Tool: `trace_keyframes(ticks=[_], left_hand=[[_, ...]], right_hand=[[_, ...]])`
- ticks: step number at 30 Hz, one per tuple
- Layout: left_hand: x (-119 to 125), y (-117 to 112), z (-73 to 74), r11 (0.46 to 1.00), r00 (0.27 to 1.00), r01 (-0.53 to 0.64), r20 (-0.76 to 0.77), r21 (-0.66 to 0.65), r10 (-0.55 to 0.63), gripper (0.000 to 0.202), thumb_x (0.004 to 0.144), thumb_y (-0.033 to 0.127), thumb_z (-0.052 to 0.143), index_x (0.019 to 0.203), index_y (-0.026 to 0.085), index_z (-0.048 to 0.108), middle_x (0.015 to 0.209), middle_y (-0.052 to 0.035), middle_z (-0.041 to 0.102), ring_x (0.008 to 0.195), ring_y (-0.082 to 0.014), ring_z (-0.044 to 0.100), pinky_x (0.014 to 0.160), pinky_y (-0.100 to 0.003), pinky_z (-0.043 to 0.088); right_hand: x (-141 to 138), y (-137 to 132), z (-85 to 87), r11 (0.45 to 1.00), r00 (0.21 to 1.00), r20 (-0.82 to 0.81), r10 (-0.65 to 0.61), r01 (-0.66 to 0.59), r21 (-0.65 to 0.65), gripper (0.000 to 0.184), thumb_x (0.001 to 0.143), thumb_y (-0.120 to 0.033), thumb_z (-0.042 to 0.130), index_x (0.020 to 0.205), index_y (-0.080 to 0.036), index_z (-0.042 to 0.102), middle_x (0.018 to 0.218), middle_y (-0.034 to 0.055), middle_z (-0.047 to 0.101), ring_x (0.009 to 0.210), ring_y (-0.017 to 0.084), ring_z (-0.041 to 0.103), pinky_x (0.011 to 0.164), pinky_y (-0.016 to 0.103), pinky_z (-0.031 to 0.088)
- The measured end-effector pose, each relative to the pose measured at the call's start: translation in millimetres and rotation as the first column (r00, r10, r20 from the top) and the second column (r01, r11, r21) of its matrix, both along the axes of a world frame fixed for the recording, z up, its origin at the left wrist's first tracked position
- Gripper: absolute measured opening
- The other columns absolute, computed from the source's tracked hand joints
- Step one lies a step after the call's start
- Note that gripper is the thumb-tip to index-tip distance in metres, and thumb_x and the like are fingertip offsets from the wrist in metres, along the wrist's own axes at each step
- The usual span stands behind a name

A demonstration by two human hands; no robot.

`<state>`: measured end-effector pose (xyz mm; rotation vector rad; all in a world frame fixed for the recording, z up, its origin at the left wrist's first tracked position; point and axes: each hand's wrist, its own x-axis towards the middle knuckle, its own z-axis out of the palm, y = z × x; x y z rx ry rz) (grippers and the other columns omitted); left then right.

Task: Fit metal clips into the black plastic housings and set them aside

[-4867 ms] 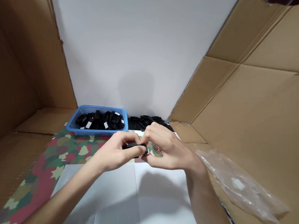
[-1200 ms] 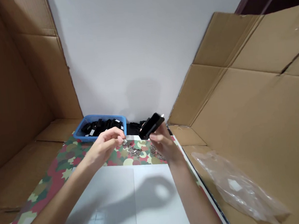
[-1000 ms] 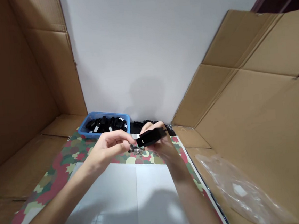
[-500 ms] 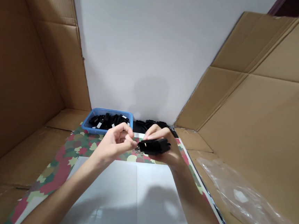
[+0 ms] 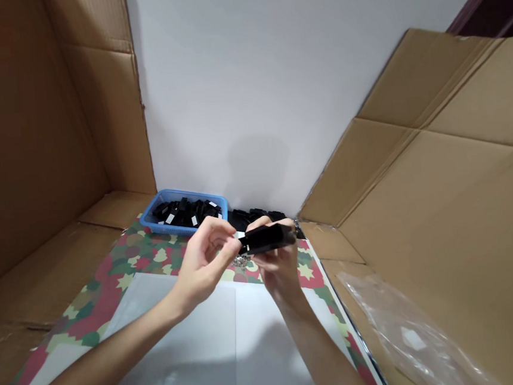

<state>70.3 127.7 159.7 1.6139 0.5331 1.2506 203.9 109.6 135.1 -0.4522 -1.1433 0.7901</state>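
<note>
My right hand is closed around a long black plastic housing, held up above the table and lying roughly crosswise. Its inner side looks hollow, and a small bright spot shows near its left end. My left hand has thumb and forefinger pinched together right at that left end. Whatever lies between those fingertips is hidden or too small to name. Just below the housing, a small heap of shiny metal bits sits on the table, partly covered by my hands.
A blue plastic basket of black parts with white labels stands at the back left. More black parts lie against the wall. White sheets cover the patterned cloth. Cardboard walls flank both sides; a clear plastic bag lies right.
The housing has been tipped and raised slightly, its hollow side now turned more toward me. My right hand has shifted beneath it. My left fingertips have come in against its left end.
</note>
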Motion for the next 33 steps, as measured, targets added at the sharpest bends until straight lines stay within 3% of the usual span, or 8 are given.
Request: trace_keyframes(ticks=[5, 10, 14, 16, 19, 21, 28, 33], left_hand=[[-0.5, 0.5, -6.4, 0.963, 0.998, -0.029, -0.045, 0.268, 0.043, 0.023, 0.083, 0.035, 0.06, 0.098, 0.019, 0.054, 0.087, -0.0041, 0.059, 0.078, -0.016, 0.055, 0.07, -0.028, 0.045], [-13.4, 3.8, 7.5, 0.849, 0.974, -0.151, -0.07, 0.507, 0.215, 0.014, 0.075, 0.018, 0.063, 0.085, 0.02, 0.054, 0.072, -0.0001, 0.052, 0.066, -0.0137, 0.048, 0.061, -0.027, 0.04], [-26.9, 6.3, 23.7, 0.76, 0.945, -0.013, -0.241, 0.65, 0.222, 0.014, 0.07, 0.014, 0.061, 0.082, 0.018, 0.056, 0.07, 0.0, 0.052, 0.064, -0.0133, 0.049, 0.059, -0.027, 0.04], [-30.4, 5.4, 27.6, 0.725, 0.902, 0.081, -0.36, 0.684, 0.239, 0.015, 0.069, 0.013, 0.059, 0.083, 0.018, 0.058, 0.072, -0.0011, 0.055, 0.064, -0.0135, 0.049, 0.058, -0.027, 0.04], [-30.4, 2.0, 28.1, 0.689, 0.87, 0.155, -0.428, 0.708, 0.244, 0.019, 0.068, 0.011, 0.056, 0.085, 0.018, 0.061, 0.072, -0.0013, 0.056, 0.062, -0.0135, 0.049, 0.057, -0.026, 0.039], [-29.0, 0.1, 26.9, 0.684, 0.878, 0.161, -0.419, 0.712, 0.23, 0.023, 0.068, 0.009, 0.056, 0.088, 0.018, 0.062, 0.072, -0.0012, 0.057, 0.062, -0.0136, 0.049, 0.057, -0.026, 0.039], [-28.6, -0.9, 25.0, 0.674, 0.883, 0.185, -0.422, 0.715, 0.205, 0.027, 0.07, 0.007, 0.054, 0.093, 0.018, 0.062, 0.075, -0.0024, 0.057, 0.065, -0.0137, 0.05, 0.059, -0.026, 0.041], [-28.6, -3.7, 26.4, 0.659, 0.86, 0.19, -0.447, 0.727, 0.245, 0.025, 0.071, 0.007, 0.051, 0.091, 0.018, 0.061, 0.074, -0.0027, 0.057, 0.065, -0.0143, 0.051, 0.061, -0.027, 0.042]], right_hand=[[-16.1, -1.5, -2.5, 0.983, 0.981, -0.193, 0.025, -0.06, -0.175, 0.03, 0.061, -0.025, 0.07, 0.084, -0.025, 0.05, 0.084, -0.0025, 0.053, 0.073, 0.013, 0.054, 0.065, 0.028, 0.049], [9.7, 9.2, -6.0, 0.988, 0.981, 0.128, 0.147, -0.139, -0.07, 0.043, 0.065, -0.05, 0.074, 0.092, -0.029, 0.049, 0.096, 0.0009, 0.052, 0.08, 0.017, 0.056, 0.069, 0.034, 0.05], [47.5, 5.5, 5.9, 0.999, 0.953, 0.303, 0.024, -0.014, -0.034, 0.044, 0.076, -0.071, 0.052, 0.091, -0.03, 0.05, 0.089, 0.0009, 0.053, 0.081, 0.018, 0.054, 0.073, 0.034, 0.048], [54.1, -2.8, 14.4, 0.999, 0.904, 0.428, -0.002, 0.024, -0.046, 0.038, 0.083, -0.066, 0.048, 0.09, -0.029, 0.052, 0.087, 0.0009, 0.053, 0.082, 0.017, 0.053, 0.075, 0.034, 0.047], [47.1, -13.4, 22.1, 0.98, 0.76, 0.623, 0.185, -0.097, -0.172, 0.029, 0.084, -0.056, 0.055, 0.093, -0.029, 0.052, 0.089, 0.0006, 0.052, 0.084, 0.017, 0.055, 0.073, 0.034, 0.046], [38.6, -15.5, 22.8, 0.948, 0.721, 0.621, 0.307, -0.171, -0.27, 0.025, 0.085, -0.049, 0.058, 0.093, -0.027, 0.049, 0.089, -0.0003, 0.051, 0.082, 0.016, 0.056, 0.069, 0.031, 0.046], [23.0, -11.3, 18.9, 0.836, 0.74, 0.416, 0.528, -0.369, -0.406, 0.019, 0.08, -0.029, 0.059, 0.087, -0.023, 0.041, 0.07, -0.0062, 0.044, 0.056, 0.008, 0.041, 0.05, 0.021, 0.033], [16.9, -10.7, 17.9, 0.785, 0.78, 0.303, 0.548, -0.355, -0.507, 0.019, 0.071, -0.024, 0.06, 0.078, -0.022, 0.042, 0.064, -0.0066, 0.044, 0.051, 0.008, 0.038, 0.045, 0.02, 0.029]])
